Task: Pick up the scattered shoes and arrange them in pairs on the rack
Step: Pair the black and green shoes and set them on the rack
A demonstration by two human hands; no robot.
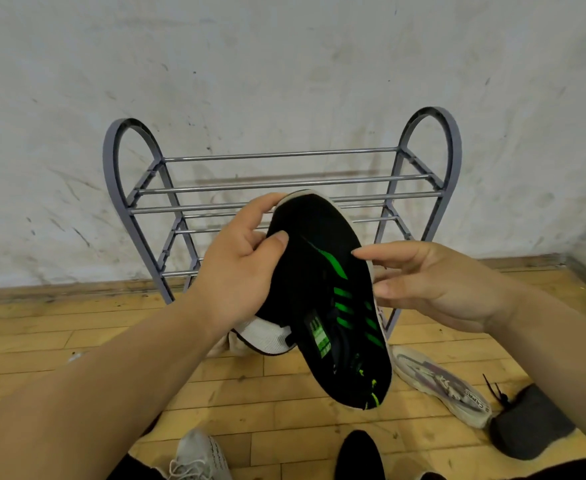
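Note:
My left hand (239,265) grips the toe end of a black shoe with green stripes (333,299), held in the air in front of the grey metal shoe rack (277,183). Its heel points down toward me. My right hand (433,285) is beside the shoe's right edge, fingers spread and touching its sole rim. A white shoe (267,336) lies on the floor behind the black one, partly hidden. The rack's bars hold no shoes.
On the wooden floor lie a pale patterned shoe (440,382) at the right, a dark grey shoe (527,420) beyond it, a light grey laced shoe (198,455) and a black shoe (359,455) at the bottom. A scuffed white wall stands behind the rack.

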